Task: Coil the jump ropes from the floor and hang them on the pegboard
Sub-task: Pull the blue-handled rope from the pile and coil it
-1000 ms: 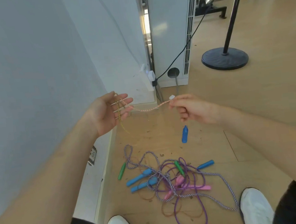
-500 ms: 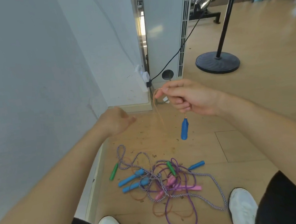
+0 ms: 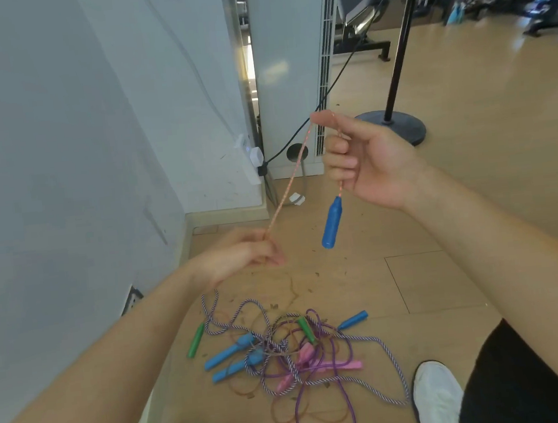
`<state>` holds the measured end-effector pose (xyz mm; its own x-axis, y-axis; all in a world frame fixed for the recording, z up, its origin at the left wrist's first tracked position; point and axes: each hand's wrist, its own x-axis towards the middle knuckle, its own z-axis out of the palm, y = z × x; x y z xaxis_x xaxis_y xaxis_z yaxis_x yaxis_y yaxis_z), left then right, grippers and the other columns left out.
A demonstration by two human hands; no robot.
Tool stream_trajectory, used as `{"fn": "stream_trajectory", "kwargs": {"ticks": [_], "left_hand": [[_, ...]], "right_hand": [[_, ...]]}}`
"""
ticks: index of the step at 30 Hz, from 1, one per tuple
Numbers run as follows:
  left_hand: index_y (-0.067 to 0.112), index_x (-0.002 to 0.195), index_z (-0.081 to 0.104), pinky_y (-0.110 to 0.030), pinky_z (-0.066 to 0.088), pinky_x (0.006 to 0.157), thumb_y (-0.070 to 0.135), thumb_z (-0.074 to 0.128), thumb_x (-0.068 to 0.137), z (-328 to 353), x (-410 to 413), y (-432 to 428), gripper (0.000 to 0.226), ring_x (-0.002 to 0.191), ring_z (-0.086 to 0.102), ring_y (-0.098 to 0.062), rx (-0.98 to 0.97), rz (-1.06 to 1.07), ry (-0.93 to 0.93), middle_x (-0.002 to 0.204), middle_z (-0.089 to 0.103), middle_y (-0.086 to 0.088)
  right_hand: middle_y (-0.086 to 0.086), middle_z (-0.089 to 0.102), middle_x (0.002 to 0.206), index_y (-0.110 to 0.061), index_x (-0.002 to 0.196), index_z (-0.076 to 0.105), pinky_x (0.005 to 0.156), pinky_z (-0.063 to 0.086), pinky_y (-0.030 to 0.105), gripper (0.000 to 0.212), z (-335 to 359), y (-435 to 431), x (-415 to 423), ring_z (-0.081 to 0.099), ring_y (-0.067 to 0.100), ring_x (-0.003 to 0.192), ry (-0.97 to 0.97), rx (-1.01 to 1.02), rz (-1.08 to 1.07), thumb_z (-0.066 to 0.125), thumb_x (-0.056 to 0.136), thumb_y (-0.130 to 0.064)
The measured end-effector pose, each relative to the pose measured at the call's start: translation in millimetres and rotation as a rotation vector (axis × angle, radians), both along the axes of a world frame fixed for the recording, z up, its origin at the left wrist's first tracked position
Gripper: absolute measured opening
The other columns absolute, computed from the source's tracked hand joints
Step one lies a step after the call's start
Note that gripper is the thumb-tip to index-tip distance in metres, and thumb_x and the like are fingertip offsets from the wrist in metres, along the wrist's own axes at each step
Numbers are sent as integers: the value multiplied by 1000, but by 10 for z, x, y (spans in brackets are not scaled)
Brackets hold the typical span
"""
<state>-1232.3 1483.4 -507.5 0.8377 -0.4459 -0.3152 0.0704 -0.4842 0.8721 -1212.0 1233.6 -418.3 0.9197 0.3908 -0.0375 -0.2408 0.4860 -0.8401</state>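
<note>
Fingers (image 3: 338,166) of my right hand (image 3: 372,165), upper centre of frame, curl round the orange rope (image 3: 288,179), with index and thumb pinching it at the top. Left hand (image 3: 237,256), lower and left of centre, pinches the same rope at the strand's low end, fingers closed on it.

Wood floor (image 3: 475,209) fills the right side and bottom. Pale wall (image 3: 45,165) takes the left side. Pile of jump ropes (image 3: 284,354) lies on the floor at bottom centre, between my white shoes (image 3: 437,397): striped, purple and thin brownish cords tangled together, with blue, green and pink handles mixed in.

Orange rope runs taut and diagonal from my right fingertips down to the left hand. Past the left hand it is too thin to trace; looks like it drops toward the pile. Blue handle (image 3: 331,223) hangs free just under the right hand, clear of the floor.

Step, as I judge it: start of coiling this one rope. No loops visible in either hand. Pegboard not in view.

Next move likely: bring the left hand up to the right, lay that span over the right fingers as a loop, then slide the left down for the next length. Loops need to match in size. The tail may snag in the pile, so pull slow.
</note>
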Motion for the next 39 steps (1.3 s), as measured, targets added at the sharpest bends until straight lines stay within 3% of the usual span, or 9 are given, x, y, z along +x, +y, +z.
{"fn": "stream_trajectory", "kwargs": {"ticks": [8,11,15,21,23,28,31,35,39], "left_hand": [[6,109,69,-40,48,104,39,56,79,-219,88,436,47,103,69,-28,1,205,15,98,74,-15],[8,104,67,-38,51,100,27,63,94,-341,120,600,22,101,70,-33,-24,275,-6,95,72,-18],[10,91,64,-34,55,84,8,59,98,-406,155,711,9,83,67,-34,-64,430,-112,82,61,-12],[13,90,67,-34,49,72,23,65,96,-118,139,595,11,74,52,-16,69,320,-293,77,56,-3],[13,89,68,-36,45,70,29,67,94,0,63,540,17,72,49,-16,99,156,-287,72,52,1],[22,87,71,-33,44,67,51,67,83,224,-166,345,30,67,50,-11,19,-16,-283,67,54,8],[23,86,69,-29,47,67,37,69,92,256,-207,264,15,68,55,-10,-48,20,-313,69,58,6],[18,91,68,-26,48,61,26,66,94,197,-183,227,9,63,56,-11,-39,114,-394,77,65,-2],[10,101,63,-22,51,59,21,57,100,155,-177,220,13,66,68,-16,-84,125,-232,98,74,-6]], "right_hand": [[-2,63,80,-16,124,63,64,51,26,31,-33,-328,212,61,11,63,210,181,-271,64,92,-15],[-1,64,68,-10,104,65,59,51,25,10,-143,-396,300,62,11,55,390,224,-446,58,98,-14],[3,68,74,-4,90,63,70,53,26,23,-217,-405,310,67,14,69,443,184,-538,48,103,-16],[7,74,113,-21,126,47,91,52,45,26,-295,-109,144,68,24,112,270,-170,-289,37,105,-9],[7,73,117,-31,139,39,93,53,49,42,-374,13,62,71,26,108,204,-262,-168,40,105,-7],[10,72,119,-11,138,49,91,55,44,34,-591,347,-156,71,29,106,139,-367,135,44,105,-10],[13,71,120,-4,132,54,88,57,41,30,-708,497,-279,72,30,100,122,-415,290,44,105,-11],[13,71,93,-3,116,59,70,57,34,22,-780,601,-353,70,24,77,99,-435,375,41,105,-9],[7,61,75,-4,115,64,59,52,29,29,-757,629,-358,57,17,61,98,-473,385,39,103,-9]]}}
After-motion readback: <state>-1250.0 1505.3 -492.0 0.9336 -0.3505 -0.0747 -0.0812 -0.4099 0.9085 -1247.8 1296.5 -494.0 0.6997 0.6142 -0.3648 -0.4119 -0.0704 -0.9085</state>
